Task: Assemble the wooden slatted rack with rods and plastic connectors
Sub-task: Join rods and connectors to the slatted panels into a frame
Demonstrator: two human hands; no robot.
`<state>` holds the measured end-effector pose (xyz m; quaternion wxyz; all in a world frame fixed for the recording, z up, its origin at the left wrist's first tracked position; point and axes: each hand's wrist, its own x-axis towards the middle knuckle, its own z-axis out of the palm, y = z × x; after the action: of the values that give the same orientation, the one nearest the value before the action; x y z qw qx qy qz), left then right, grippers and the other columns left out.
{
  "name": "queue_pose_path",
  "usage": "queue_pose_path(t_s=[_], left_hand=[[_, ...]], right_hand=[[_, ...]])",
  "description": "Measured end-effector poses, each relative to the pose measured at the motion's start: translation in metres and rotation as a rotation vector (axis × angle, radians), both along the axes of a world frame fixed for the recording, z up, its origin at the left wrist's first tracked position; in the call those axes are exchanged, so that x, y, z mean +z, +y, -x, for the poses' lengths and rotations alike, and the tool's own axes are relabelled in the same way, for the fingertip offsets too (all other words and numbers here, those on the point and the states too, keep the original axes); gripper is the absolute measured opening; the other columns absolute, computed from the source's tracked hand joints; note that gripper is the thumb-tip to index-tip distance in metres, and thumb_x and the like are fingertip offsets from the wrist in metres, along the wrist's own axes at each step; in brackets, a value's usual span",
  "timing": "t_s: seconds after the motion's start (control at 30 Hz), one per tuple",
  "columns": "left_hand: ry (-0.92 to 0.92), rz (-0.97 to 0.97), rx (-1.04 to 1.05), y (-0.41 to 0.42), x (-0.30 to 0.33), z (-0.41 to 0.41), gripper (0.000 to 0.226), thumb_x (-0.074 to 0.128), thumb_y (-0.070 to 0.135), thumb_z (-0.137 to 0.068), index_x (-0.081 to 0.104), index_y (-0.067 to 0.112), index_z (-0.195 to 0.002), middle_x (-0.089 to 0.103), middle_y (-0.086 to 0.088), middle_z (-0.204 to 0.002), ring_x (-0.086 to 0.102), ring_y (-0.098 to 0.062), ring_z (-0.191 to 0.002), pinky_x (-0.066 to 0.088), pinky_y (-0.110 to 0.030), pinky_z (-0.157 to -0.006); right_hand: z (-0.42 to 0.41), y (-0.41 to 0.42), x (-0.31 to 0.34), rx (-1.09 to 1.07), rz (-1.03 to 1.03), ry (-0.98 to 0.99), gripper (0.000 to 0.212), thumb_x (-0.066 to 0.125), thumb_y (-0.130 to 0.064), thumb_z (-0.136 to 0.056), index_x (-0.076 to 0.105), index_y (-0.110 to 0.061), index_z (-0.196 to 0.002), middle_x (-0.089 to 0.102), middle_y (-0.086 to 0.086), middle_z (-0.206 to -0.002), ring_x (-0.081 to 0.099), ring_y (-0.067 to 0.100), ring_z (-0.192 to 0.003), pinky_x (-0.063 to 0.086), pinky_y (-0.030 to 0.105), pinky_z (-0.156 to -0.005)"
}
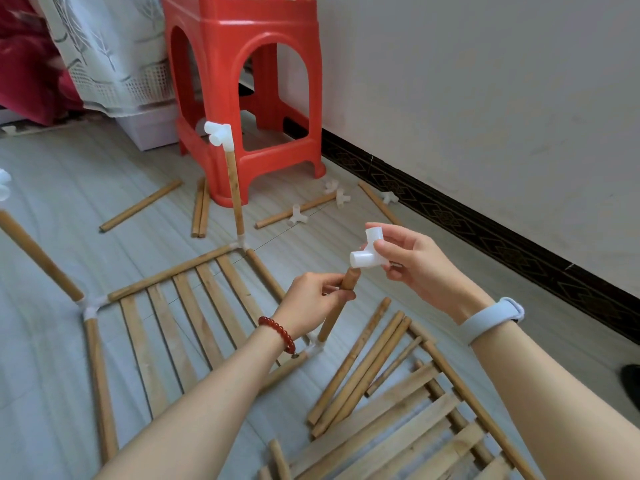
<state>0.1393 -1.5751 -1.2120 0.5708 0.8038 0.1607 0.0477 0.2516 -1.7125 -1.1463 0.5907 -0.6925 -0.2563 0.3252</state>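
A slatted wooden panel (194,317) lies on the floor, framed by rods joined with white plastic corner connectors. Upright rods rise from its corners. My left hand (313,299) grips the near-right upright rod (337,308) just below its top end. My right hand (415,261) pinches a white three-way connector (369,252) just above and right of that rod's top, apart from it. The far upright rod (234,192) carries a white connector (218,133) on top. At the far left another upright rod (38,258) also has a connector (4,185) on top.
A red plastic stool (242,95) stands behind the panel. Loose rods (140,206) and spare connectors (298,214) lie around it. More loose rods (360,368) and a second slatted panel (415,434) lie at lower right. A wall with dark skirting (485,233) runs along the right.
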Motion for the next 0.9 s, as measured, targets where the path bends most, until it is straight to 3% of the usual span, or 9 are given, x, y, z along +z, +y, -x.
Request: queue_pose_path(t_s=[0.13, 0.3, 0.37, 0.43, 0.5, 0.57, 0.67, 0.8, 0.9], left_hand=[[0.003, 0.023, 0.007, 0.000, 0.000, 0.001, 0.021, 0.064, 0.017, -0.088, 0.070, 0.024, -0.107, 0.068, 0.011, -0.095, 0.062, -0.007, -0.101, 0.046, -0.027, -0.096], [0.014, 0.046, 0.015, 0.000, -0.001, 0.000, 0.019, 0.065, 0.019, -0.087, 0.070, 0.025, -0.105, 0.068, 0.013, -0.092, 0.063, -0.006, -0.099, 0.047, -0.027, -0.096], [0.013, 0.057, 0.018, 0.000, -0.001, 0.001, 0.019, 0.065, 0.019, -0.087, 0.070, 0.026, -0.104, 0.068, 0.014, -0.092, 0.063, -0.005, -0.098, 0.047, -0.028, -0.096], [0.006, 0.057, 0.018, 0.000, -0.001, 0.001, 0.017, 0.065, 0.020, -0.087, 0.069, 0.032, -0.098, 0.068, 0.017, -0.092, 0.063, -0.005, -0.098, 0.047, -0.028, -0.095], [0.000, 0.051, 0.011, 0.000, 0.000, 0.002, 0.018, 0.065, 0.020, -0.087, 0.067, 0.037, -0.092, 0.067, 0.019, -0.089, 0.063, -0.005, -0.098, 0.047, -0.028, -0.094], [-0.010, 0.055, 0.010, 0.000, 0.001, 0.002, 0.017, 0.066, 0.020, -0.086, 0.067, 0.036, -0.092, 0.067, 0.019, -0.088, 0.063, -0.005, -0.097, 0.047, -0.027, -0.094], [-0.015, 0.091, 0.018, 0.000, 0.001, 0.005, 0.018, 0.066, 0.020, -0.086, 0.070, 0.028, -0.102, 0.068, 0.015, -0.094, 0.062, -0.005, -0.099, 0.046, -0.027, -0.096], [-0.002, 0.133, 0.007, 0.002, 0.000, 0.007, 0.019, 0.064, 0.019, -0.088, 0.068, 0.030, -0.103, 0.068, 0.014, -0.098, 0.061, -0.008, -0.104, 0.045, -0.033, -0.101], [0.008, 0.149, 0.005, 0.001, -0.001, 0.008, 0.019, 0.064, 0.017, -0.088, 0.068, 0.029, -0.102, 0.069, 0.013, -0.098, 0.061, -0.006, -0.104, 0.044, -0.034, -0.102]], right_hand=[[0.003, 0.002, 0.015, 0.046, 0.126, -0.336, 0.035, 0.058, -0.018, -0.092, 0.058, -0.023, -0.126, 0.067, -0.001, -0.098, 0.051, -0.003, -0.063, 0.039, 0.010, -0.057], [0.010, 0.006, 0.028, 0.145, 0.256, -0.678, 0.040, 0.053, -0.015, -0.095, 0.051, -0.036, -0.129, 0.050, -0.025, -0.066, 0.041, 0.005, -0.048, 0.036, 0.008, -0.051], [0.013, 0.006, 0.031, 0.193, 0.275, -0.745, 0.043, 0.053, -0.014, -0.095, 0.048, -0.041, -0.128, 0.055, -0.028, -0.076, 0.050, 0.007, -0.055, 0.041, 0.011, -0.054], [0.015, 0.005, 0.028, 0.225, 0.256, -0.751, 0.043, 0.054, -0.013, -0.094, 0.051, -0.037, -0.129, 0.056, -0.020, -0.095, 0.058, 0.011, -0.066, 0.049, 0.017, -0.059], [0.015, 0.003, 0.024, 0.206, 0.242, -0.749, 0.037, 0.057, -0.013, -0.092, 0.058, -0.030, -0.125, 0.056, -0.022, -0.095, 0.057, 0.009, -0.073, 0.052, 0.023, -0.065], [0.015, 0.001, 0.022, 0.189, 0.225, -0.758, 0.033, 0.060, -0.012, -0.090, 0.062, -0.026, -0.120, 0.057, -0.025, -0.099, 0.056, 0.003, -0.082, 0.046, 0.019, -0.074], [0.015, 0.001, 0.019, 0.203, 0.177, -0.789, 0.031, 0.062, -0.006, -0.088, 0.066, -0.020, -0.115, 0.057, -0.016, -0.121, 0.055, 0.004, -0.107, 0.046, 0.017, -0.083], [0.022, 0.003, 0.011, 0.167, 0.069, -0.748, 0.032, 0.063, 0.000, -0.086, 0.068, -0.017, -0.112, 0.055, -0.017, -0.125, 0.057, 0.003, -0.109, 0.051, 0.035, -0.087], [0.023, 0.003, 0.009, 0.179, 0.039, -0.643, 0.029, 0.060, -0.003, -0.088, 0.067, -0.021, -0.109, 0.054, -0.017, -0.126, 0.055, 0.000, -0.111, 0.052, 0.034, -0.088]])
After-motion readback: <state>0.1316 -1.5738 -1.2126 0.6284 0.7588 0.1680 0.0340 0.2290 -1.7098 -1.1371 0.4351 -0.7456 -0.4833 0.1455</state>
